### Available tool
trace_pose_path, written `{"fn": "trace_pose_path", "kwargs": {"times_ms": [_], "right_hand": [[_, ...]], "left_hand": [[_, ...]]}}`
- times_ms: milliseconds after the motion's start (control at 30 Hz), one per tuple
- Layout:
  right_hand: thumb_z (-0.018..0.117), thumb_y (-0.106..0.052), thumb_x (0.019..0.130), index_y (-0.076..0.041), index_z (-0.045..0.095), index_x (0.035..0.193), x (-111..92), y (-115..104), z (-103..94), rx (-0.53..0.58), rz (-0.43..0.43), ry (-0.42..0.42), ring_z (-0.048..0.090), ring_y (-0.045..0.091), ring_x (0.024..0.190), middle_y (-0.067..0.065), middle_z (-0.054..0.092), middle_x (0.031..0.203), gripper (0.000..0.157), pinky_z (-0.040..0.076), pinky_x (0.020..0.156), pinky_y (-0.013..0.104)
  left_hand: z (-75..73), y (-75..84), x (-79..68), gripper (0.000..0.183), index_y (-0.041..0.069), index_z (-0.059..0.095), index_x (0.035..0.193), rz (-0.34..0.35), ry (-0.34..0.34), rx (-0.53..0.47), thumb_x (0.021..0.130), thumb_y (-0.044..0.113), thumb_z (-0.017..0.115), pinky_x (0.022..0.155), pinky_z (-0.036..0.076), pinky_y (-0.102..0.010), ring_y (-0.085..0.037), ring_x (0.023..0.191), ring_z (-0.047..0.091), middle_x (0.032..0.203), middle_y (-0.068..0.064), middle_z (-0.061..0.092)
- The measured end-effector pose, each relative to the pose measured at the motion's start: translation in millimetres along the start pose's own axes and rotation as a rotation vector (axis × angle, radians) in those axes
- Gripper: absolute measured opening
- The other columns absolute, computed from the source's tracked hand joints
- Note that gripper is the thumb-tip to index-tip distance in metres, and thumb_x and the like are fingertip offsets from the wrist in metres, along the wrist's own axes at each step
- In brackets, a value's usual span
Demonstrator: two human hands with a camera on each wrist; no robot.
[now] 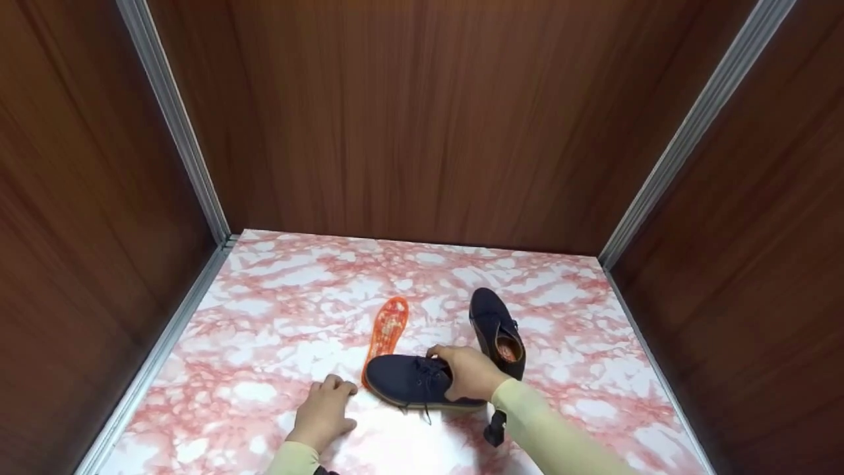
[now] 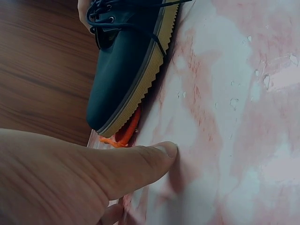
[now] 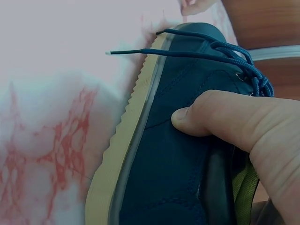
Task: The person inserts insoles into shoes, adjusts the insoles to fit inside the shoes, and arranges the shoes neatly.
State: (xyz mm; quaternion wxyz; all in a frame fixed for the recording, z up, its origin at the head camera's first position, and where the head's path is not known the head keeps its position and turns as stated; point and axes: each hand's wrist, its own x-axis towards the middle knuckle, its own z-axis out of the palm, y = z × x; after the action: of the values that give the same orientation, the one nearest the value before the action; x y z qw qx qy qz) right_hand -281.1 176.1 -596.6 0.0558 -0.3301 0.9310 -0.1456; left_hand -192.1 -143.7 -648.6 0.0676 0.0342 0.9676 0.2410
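A dark navy lace-up shoe (image 1: 399, 377) lies sideways across the table, its toe to the left and overlapping an orange patterned insole (image 1: 390, 324). My right hand (image 1: 471, 371) grips this shoe near its opening, the thumb pressed on its side in the right wrist view. The laces (image 3: 206, 51) trail over the tan ridged sole (image 3: 136, 122). Just left of the toe, my left hand (image 1: 321, 412) holds nothing, with relaxed fingers near the table surface. In the left wrist view the toe (image 2: 112, 93) overlaps the orange insole (image 2: 126, 133).
The matching navy shoe (image 1: 489, 316) stands behind my right hand, toe pointing away, with a reddish insole (image 1: 506, 349) inside. A red-and-white marbled tabletop (image 1: 264, 343) is bounded by brown wood-grain panels (image 1: 409, 132) at the back and both sides, with metal rails (image 1: 178, 119) at the corners.
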Motion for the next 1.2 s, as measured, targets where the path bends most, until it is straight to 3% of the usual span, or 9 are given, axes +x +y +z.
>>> {"fn": "trace_pose_path", "kwargs": {"times_ms": [433, 767, 1200], "right_hand": [[0.094, -0.012, 0.064, -0.019, 0.066, 0.143, -2, 1, 7.9, -0.044, 0.026, -0.004, 0.078, 0.025, 0.105, 0.001, 0.082, 0.121, 0.085, 0.065, 0.092, 0.040], [0.095, -0.015, 0.065, -0.023, 0.067, 0.142, -1, -2, 9.5, -0.065, 0.043, 0.016, 0.078, 0.026, 0.105, 0.000, 0.082, 0.119, 0.082, 0.064, 0.089, 0.043], [0.094, -0.016, 0.064, -0.023, 0.067, 0.143, -7, -3, 12.8, -0.059, 0.046, 0.040, 0.077, 0.024, 0.106, 0.000, 0.081, 0.123, 0.084, 0.063, 0.093, 0.044]], "left_hand": [[2.4, 1.5, 1.4, 0.057, 0.015, 0.074, 0.130, 0.018, 0.008, 0.013, 0.077, 0.020, 0.097, 0.082, 0.063, -0.061, -0.043, 0.128, 0.059, 0.134, -0.011, 0.061], [-5.0, 3.1, 2.2, 0.056, 0.014, 0.074, 0.127, 0.025, 0.017, 0.022, 0.074, 0.014, 0.092, 0.074, 0.063, -0.058, -0.040, 0.121, 0.059, 0.124, -0.007, 0.060], [-3.5, 6.3, 1.9, 0.057, 0.013, 0.074, 0.126, 0.021, 0.007, 0.031, 0.073, 0.014, 0.093, 0.077, 0.061, -0.054, -0.035, 0.113, 0.057, 0.121, -0.008, 0.060]]}}
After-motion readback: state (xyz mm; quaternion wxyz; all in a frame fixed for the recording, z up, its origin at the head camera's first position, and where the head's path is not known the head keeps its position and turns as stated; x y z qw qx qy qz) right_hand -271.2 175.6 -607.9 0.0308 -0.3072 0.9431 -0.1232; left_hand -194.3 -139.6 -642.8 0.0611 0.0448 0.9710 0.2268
